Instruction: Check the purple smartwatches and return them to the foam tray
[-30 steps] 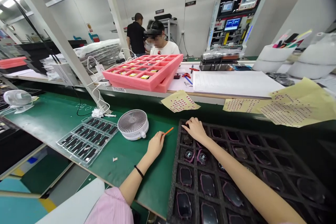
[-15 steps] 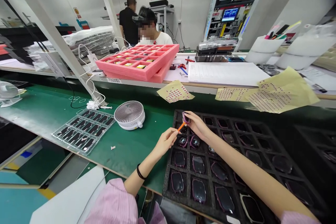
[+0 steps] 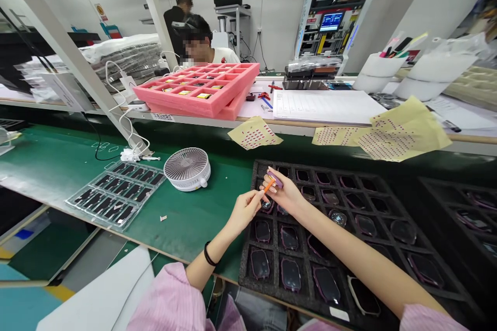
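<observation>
Two bare hands meet over the upper left part of a black foam tray (image 3: pixel 245 269). The left hand (image 3: pixel 244 212) pinches a thin orange stick (image 3: pixel 268 185) between thumb and fingertips, its tip reaching toward the right hand (image 3: pixel 285 195). The right hand's fingers curl closed on a small purple-rimmed dark piece (image 3: pixel 274 178), just above the tray. They partly hide it, so its exact shape is hard to judge. It looks light and stiff, with a glossy face that may slip or scratch, so its rim seems the safest hold. Matching pieces (image 3: pixel 260 264) sit in the tray's compartments. A white desk fan (image 3: pixel 187 168) stands to the left on a green bench mat (image 3: pixel 194 232).
</observation>
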A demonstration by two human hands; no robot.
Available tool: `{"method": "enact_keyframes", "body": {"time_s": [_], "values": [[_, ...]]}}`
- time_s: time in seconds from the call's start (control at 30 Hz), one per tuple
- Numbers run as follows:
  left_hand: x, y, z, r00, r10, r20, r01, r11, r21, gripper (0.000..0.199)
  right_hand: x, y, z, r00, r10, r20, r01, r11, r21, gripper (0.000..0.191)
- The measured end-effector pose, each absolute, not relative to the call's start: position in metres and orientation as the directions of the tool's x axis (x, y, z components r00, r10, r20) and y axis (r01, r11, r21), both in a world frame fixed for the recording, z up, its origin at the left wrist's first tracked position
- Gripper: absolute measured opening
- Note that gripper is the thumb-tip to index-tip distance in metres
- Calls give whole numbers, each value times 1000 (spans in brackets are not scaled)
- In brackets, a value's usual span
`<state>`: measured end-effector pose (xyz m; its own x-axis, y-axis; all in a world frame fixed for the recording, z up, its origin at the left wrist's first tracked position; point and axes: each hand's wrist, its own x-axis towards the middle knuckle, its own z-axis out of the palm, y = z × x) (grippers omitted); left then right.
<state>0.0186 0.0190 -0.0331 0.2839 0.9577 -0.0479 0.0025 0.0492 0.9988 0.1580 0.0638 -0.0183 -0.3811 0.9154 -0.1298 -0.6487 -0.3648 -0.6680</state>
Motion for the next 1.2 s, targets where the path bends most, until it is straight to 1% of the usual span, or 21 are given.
{"method": "enact_keyframes", "body": {"time_s": [0.17, 0.3, 0.37, 0.5, 0.7, 0.87, 1.07, 1.2], "values": [[20, 19, -33, 291, 955, -54, -2, 56, 998, 52, 159, 64, -19, -389, 912, -132, -660, -376, -651, 48], [19, 19, -33, 271, 960, -65, 4, 66, 998, 52, 160, 65, -18, -345, 933, -102, -632, -311, -710, 46], [18, 19, -32, 261, 963, -63, -1, 66, 998, 52, 160, 65, -18, -333, 938, -93, -630, -295, -719, 45], [16, 18, -30, 260, 964, -58, -6, 62, 998, 53, 158, 64, -16, -370, 922, -118, -639, -344, -688, 45], [17, 18, -29, 255, 965, -53, -30, 63, 998, 53, 157, 61, -13, -372, 923, -97, -669, -339, -662, 43], [15, 17, -28, 260, 964, -59, -3, 62, 998, 54, 158, 60, -11, -345, 934, -91, -640, -305, -705, 43], [16, 16, -28, 258, 965, -42, -13, 47, 999, 54, 157, 58, -9, -362, 929, -79, -636, -309, -707, 45], [15, 17, -29, 262, 965, -25, 13, 22, 1000, 54, 156, 58, -10, -345, 936, -72, -627, -287, -724, 43]]}}
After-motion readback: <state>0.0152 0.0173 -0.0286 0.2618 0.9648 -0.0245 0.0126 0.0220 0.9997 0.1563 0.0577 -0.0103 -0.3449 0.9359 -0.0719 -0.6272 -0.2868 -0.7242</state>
